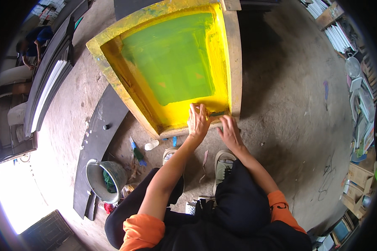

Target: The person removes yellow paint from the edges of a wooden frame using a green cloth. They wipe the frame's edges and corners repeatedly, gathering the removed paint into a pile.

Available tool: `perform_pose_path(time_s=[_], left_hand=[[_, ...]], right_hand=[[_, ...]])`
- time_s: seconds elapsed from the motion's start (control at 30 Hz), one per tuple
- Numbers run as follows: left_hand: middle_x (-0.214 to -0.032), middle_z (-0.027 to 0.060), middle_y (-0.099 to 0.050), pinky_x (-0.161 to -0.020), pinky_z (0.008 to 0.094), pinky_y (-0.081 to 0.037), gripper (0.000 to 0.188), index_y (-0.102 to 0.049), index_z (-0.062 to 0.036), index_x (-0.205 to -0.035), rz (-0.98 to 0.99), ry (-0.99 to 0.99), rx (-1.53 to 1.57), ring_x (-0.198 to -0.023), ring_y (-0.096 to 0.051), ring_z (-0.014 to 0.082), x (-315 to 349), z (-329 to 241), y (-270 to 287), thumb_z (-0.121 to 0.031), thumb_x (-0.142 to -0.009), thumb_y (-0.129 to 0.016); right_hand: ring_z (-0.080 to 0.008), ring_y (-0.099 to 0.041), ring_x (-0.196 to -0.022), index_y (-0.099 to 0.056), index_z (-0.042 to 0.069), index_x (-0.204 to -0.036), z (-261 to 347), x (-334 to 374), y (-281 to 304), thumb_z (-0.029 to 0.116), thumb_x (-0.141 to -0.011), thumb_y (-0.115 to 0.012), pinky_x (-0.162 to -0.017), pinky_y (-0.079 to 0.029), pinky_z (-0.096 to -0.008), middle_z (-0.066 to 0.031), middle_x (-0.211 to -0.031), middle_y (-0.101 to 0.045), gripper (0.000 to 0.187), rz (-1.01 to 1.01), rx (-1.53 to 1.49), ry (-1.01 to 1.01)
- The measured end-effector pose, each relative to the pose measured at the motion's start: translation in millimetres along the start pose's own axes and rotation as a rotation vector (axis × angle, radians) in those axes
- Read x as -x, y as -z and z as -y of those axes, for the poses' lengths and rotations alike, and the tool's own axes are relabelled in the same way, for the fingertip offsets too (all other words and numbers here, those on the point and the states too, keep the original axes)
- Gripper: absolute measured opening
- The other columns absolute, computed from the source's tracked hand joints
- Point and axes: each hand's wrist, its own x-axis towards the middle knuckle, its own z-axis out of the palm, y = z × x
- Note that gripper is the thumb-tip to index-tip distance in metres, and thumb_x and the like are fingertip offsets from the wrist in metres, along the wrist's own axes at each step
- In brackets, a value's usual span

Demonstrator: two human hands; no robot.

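Note:
A screen-printing frame [236, 62] of wood, stained with yellow ink, lies tilted in front of me. Its mesh [171, 62] is green in the middle, with wet yellow ink along the right and near sides. At the near right inner corner is a squeegee [218, 113], of which only a short dark strip shows between my hands. My left hand [198, 121] is closed over its left part, fingers bent down into the yellow ink. My right hand [230, 133] is curled at its right end, by the frame's near rim. Much of the squeegee is hidden by my fingers.
A grey bucket [117, 170] with green stuff inside stands left of my legs, beside a dark curved board [97, 138]. A white bottle [151, 145] and scraps lie near my feet. Stacked boards [50, 79] and another person [34, 42] are far left; assorted clutter [361, 104] lines the right.

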Motion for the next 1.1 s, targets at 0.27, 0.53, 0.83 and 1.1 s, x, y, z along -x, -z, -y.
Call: perform_pose_path(time_s=[0.27,0.53,0.83,1.1], left_hand=[[-0.099,0.0201,-0.05,-0.082,0.0407,-0.038,0.041,-0.043,-0.0062,-0.109,-0.239,0.326,0.297,-0.09,-0.054,0.0322,25,7,-40,-0.019,-0.076,-0.064],[-0.079,0.0058,-0.058,-0.072,0.0412,-0.04,0.02,-0.06,-0.0073,-0.087,-0.195,-0.098,0.012,-0.078,-0.054,0.0268,20,20,-38,-0.025,-0.079,-0.059],[-0.077,0.0102,-0.061,-0.069,0.039,-0.044,0.017,-0.062,-0.0033,-0.078,-0.041,-0.303,0.174,-0.077,-0.057,0.0293,-1,42,-5,-0.019,-0.08,-0.057],[-0.084,0.0071,-0.062,-0.085,0.0347,-0.038,0.024,-0.064,-0.0098,-0.098,0.136,-0.472,0.08,-0.091,-0.057,0.0225,-22,57,27,-0.025,-0.084,-0.052]], right_hand=[[-0.0327,-0.043,-0.104,-0.049,-0.001,-0.108,-5,-10,-16,0.011,-0.071,-0.066,-0.09,-0.037,-0.0401,-0.017,-0.109,-0.046,0.042,0.098,-0.13,0.128],[-0.0298,-0.047,-0.098,-0.054,0.0,-0.102,-5,-16,-26,0.003,-0.068,-0.066,-0.086,-0.039,-0.0381,-0.0113,-0.101,-0.052,0.035,0.016,-0.144,0.067],[-0.0259,-0.049,-0.091,-0.06,0.003,-0.091,4,-16,-27,0.006,-0.067,-0.065,-0.082,-0.04,-0.0357,-0.0073,-0.091,-0.055,0.024,0.004,-0.037,0.037],[-0.024,-0.048,-0.092,-0.06,0.006,-0.097,5,-16,-28,0.011,-0.068,-0.067,-0.084,-0.04,-0.035,-0.0058,-0.092,-0.055,0.03,-0.007,0.011,0.052]])
